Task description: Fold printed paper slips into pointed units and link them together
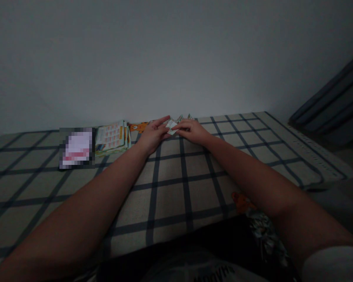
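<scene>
A small folded piece of printed paper (172, 126) lies between my two hands, near the far edge of the checked cloth (170, 172). My left hand (155, 134) grips its left side, thumb raised and the other fingers against the paper. My right hand (194, 131) pinches the right side with thumb and fingertips. Just behind the hands, more folded paper pieces (190, 116) show their pointed tips, partly hidden.
A stack of printed sheets (111, 137) lies left of my hands, beside a pixelated dark-edged object with a pale face (78, 149). A plain wall (164, 58) rises behind the cloth. Dark striped fabric (335, 102) hangs at the right.
</scene>
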{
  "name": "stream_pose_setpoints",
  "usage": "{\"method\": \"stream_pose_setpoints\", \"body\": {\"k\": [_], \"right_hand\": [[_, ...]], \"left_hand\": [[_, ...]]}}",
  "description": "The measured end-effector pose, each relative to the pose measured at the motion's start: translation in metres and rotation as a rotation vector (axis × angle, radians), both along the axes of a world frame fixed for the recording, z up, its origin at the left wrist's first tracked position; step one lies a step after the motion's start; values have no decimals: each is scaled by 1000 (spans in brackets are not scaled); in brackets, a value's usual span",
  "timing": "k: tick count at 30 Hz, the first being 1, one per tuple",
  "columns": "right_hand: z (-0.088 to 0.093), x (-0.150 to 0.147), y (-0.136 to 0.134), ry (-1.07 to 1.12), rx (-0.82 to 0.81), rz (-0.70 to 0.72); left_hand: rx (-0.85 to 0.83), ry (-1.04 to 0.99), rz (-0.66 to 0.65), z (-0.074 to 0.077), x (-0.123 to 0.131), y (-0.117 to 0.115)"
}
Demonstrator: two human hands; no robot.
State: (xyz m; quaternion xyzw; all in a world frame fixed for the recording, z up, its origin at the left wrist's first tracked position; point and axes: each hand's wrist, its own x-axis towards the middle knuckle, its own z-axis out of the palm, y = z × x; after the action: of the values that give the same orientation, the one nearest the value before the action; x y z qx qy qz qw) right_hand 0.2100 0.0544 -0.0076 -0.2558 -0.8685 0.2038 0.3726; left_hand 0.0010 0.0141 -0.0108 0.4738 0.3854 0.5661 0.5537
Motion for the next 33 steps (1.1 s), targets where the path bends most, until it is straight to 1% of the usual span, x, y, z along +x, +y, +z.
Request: {"method": "stream_pose_setpoints", "body": {"k": [6, 8, 10, 13, 18, 23, 26, 29, 33], "right_hand": [[-4, 1, 6, -71, 65, 6], [-3, 1, 6, -53, 70, -3], [-2, 0, 4, -9, 41, -23], [2, -1, -1, 55, -81, -56], [5, -4, -9, 167, -366, -85], [5, -9, -12, 304, -489, -88], [6, -9, -12, 369, -511, -77], [6, -8, -11, 351, -498, -106], [7, -6, -10, 273, -401, -156]], "left_hand": [[-4, 7, -15, -2, 0, 0], [3, -5, -31, -1, 0, -1], [8, -22, -45, 0, 0, -2], [9, -29, -76, -1, 0, -2], [77, 31, -118, -6, 1, 0], [101, 74, -78, -7, -1, 0], [104, 82, -64, -6, -1, 0], [98, 92, -68, -6, 0, 0], [96, 134, -76, -9, -1, 2]]}}
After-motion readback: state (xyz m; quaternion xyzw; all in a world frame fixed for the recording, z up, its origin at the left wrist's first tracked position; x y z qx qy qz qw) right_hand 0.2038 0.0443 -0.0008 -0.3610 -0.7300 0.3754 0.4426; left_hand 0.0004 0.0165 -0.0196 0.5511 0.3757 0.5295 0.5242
